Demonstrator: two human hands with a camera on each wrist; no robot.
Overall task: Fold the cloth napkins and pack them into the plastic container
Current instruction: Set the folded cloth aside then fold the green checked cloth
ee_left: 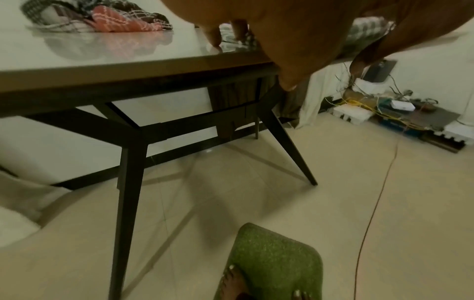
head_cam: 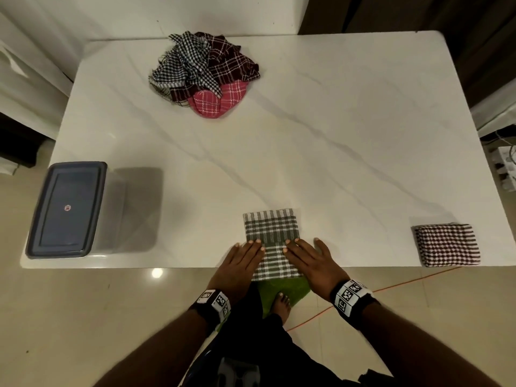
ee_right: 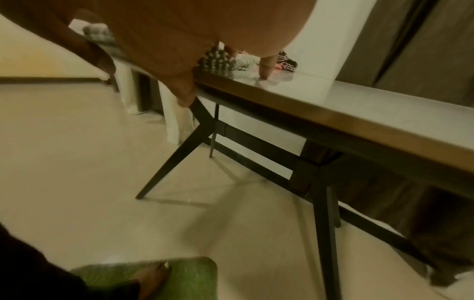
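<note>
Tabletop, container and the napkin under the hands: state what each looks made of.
Tabletop: glossy white stone or a marble-look slab, grey veins, reflections. Container: translucent plastic body, dark matte lid. Napkin: woven checked cloth, probably cotton, with ribbed weave, pressed flat by left hand and right hand.

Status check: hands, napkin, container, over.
Left hand and right hand flat on grey checked napkin at table edge. Container lidded, far left. One folded napkin waiting right. Nothing in the way.

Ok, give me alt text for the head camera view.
Both hands, left hand and right hand, press flat on a grey checked napkin at the white table's near edge. A lidded plastic container sits left, a folded napkin right, unfolded napkins beyond.
</note>
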